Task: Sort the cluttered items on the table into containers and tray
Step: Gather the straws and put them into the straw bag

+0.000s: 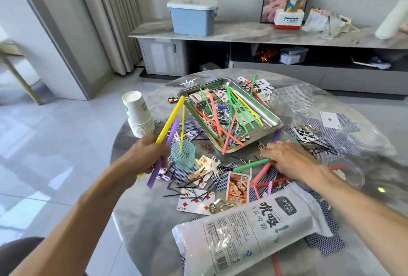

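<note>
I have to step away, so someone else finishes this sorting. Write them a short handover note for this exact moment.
Left hand grips a thick yellow straw, held tilted above the table.
Right hand reaches onto loose straws, fingers at a thick green straw; grip unclear.
Teal mesh cup holds one thin yellow straw.
Steel tray already holds many thin straws, a card box and small bits.
Left: playing cards, hairpins, clips and thick straws scattered over the round marble table; clear plastic containers at the far right.

bright daylight | glare on floor (pixel 33 134) | wide-angle edge bending | sharp
</note>
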`<action>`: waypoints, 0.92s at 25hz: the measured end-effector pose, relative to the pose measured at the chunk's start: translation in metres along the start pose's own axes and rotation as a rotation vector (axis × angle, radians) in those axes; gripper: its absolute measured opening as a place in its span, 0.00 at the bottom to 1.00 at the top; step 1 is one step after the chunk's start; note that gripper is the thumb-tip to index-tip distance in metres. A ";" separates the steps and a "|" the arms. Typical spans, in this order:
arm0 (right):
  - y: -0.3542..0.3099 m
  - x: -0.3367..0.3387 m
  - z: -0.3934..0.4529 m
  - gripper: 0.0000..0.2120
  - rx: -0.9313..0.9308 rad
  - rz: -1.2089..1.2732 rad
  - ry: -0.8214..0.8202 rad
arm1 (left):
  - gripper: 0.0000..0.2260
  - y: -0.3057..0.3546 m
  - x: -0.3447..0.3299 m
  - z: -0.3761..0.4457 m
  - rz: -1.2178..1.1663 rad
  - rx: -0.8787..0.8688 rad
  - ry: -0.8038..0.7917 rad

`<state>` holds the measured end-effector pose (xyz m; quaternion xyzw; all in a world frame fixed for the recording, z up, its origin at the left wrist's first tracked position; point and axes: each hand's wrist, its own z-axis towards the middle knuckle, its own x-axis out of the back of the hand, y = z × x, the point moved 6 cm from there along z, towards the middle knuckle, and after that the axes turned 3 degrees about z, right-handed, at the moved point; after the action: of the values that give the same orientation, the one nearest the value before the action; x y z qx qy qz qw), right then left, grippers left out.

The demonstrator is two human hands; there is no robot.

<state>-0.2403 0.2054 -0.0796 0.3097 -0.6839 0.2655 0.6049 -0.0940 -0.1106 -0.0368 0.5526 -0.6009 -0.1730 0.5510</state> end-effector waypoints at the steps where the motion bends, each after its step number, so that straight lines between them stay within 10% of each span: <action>1: -0.002 0.003 0.000 0.13 0.014 -0.027 -0.009 | 0.03 0.002 -0.003 -0.001 -0.064 0.018 -0.013; 5: -0.012 0.032 -0.007 0.18 0.067 -0.122 0.006 | 0.09 0.013 -0.027 -0.005 -0.337 0.109 -0.150; 12: -0.084 0.088 -0.030 0.10 0.360 -0.249 0.487 | 0.07 0.062 -0.116 -0.023 -0.631 0.129 -0.408; 23: -0.111 0.091 -0.032 0.13 0.438 -0.176 0.603 | 0.14 0.066 -0.140 -0.035 -0.289 -0.122 -0.689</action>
<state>-0.1434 0.1461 0.0136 0.3971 -0.3732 0.4315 0.7189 -0.1256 0.0448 -0.0372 0.5070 -0.6555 -0.4603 0.3183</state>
